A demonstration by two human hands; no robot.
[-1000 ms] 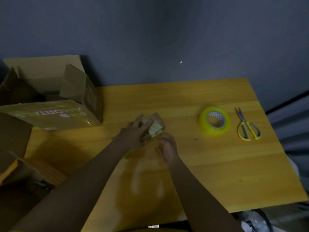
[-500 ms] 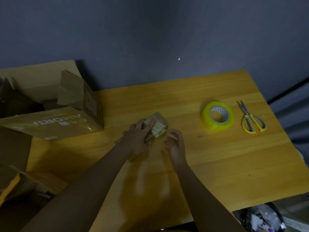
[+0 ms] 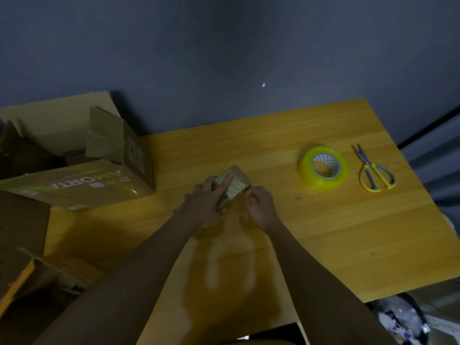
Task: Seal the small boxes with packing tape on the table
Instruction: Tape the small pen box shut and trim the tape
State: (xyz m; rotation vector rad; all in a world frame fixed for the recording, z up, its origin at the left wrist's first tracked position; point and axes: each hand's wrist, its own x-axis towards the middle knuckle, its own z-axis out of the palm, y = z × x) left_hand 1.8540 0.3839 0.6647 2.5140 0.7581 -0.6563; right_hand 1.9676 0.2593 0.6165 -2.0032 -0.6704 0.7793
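In the head view, the small box (image 3: 232, 189) sat on the table (image 3: 336, 232) just left of its middle, the left hand (image 3: 207, 201) lying across its top with fingers stretched flat, while the right hand (image 3: 260, 206), fingers curled, touched the box's right side, though whether it pinched anything could not be told. To do the step well, the person would probably need to keep the flaps pressed level and shut before fetching tape. The yellow tape roll (image 3: 323, 169) and scissors (image 3: 373, 170) lay well apart to the right with nothing between, and a large open carton (image 3: 82, 180) stood near on the left.
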